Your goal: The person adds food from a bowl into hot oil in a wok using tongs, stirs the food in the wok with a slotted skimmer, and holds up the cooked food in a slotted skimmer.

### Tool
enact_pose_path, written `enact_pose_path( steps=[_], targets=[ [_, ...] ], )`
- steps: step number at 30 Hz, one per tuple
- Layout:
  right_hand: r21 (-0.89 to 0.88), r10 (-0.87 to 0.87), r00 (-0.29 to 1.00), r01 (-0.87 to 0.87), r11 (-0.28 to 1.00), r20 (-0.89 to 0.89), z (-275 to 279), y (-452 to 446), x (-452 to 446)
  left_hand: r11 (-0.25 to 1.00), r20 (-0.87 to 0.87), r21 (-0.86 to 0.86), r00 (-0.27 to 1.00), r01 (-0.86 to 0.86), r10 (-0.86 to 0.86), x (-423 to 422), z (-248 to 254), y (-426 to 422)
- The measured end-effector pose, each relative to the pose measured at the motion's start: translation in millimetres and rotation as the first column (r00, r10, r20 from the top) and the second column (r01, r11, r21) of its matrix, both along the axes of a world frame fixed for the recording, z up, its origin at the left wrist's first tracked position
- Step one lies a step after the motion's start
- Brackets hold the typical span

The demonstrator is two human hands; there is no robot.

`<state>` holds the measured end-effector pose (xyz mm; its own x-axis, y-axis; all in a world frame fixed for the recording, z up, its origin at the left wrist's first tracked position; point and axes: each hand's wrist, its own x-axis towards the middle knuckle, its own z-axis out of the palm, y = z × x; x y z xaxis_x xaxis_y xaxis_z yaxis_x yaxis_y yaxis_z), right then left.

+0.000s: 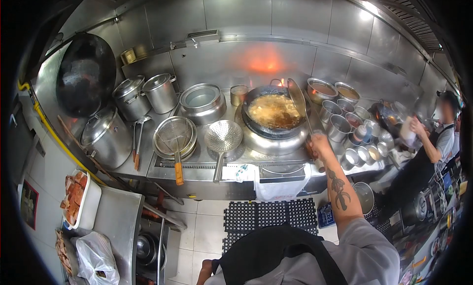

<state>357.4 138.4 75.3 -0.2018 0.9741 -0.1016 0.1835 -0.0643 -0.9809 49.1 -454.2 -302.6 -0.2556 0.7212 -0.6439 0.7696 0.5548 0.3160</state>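
Observation:
My right hand (319,146) is closed around the handle of a large round ladle (296,98). The bowl of the ladle is tilted on edge at the right side of a black wok (250,121). Inside the wok, yellowish pieces of food (271,109) sit in bubbling brown liquid, and flames show behind its far rim. The wok rests on a round metal burner ring (276,145). Of my left arm only a bit of skin shows at the bottom edge, and the left hand is out of view.
Left of the wok are a perforated ladle (224,136), wire strainers (173,136) and lidded pots (160,94). Several metal containers (339,127) stand to the right. A white cloth (281,186) hangs at the front edge. Another person (433,142) works at the far right.

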Motion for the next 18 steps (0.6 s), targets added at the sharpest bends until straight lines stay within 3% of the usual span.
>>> enact_pose_path(
  steps=[8,11,18],
  targets=[
    [-0.068,0.113,0.993,-0.111,0.992,0.035,10.4,-18.8,-1.8,0.999,-0.020,0.019,0.999,0.035,-0.034,2.8,-1.7,-2.8],
    [-0.142,0.186,0.981,-0.191,0.971,-0.046,24.8,-35.6,-4.6,0.998,-0.029,0.021,0.998,0.051,-0.050,2.5,-1.4,-7.3],
    [-0.124,0.197,0.978,-0.188,0.974,0.065,17.5,-41.4,-8.0,0.996,-0.050,0.038,0.996,0.075,-0.073,5.9,-1.4,-13.4]
  ],
)
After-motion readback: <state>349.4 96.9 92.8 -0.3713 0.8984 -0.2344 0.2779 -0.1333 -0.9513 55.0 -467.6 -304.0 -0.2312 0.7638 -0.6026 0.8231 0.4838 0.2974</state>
